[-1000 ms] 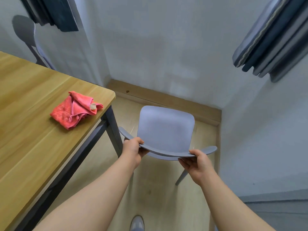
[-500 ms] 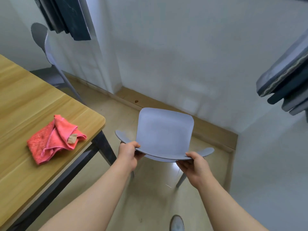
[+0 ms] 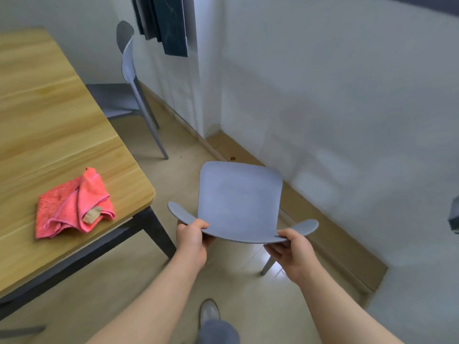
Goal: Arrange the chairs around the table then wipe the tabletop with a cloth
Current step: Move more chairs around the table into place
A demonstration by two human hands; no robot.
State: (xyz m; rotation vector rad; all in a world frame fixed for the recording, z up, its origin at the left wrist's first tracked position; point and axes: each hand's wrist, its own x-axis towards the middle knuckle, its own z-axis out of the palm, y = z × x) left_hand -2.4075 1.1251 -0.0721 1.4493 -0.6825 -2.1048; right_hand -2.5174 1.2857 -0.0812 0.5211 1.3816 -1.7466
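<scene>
Grey chair [image 3: 239, 202] gripped by its backrest in my left hand [image 3: 192, 238] and right hand [image 3: 291, 252]; next, swing it left to the desk [image 3: 62, 135].

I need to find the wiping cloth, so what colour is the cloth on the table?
The cloth is coral pink with a small tan tag, clearest in the head view.

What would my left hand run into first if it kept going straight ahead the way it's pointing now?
The left hand already grips the backrest of the grey chair, so that is first. Past it probably bare floor, then the wooden baseboard under the wall, though depth is unclear.
</scene>
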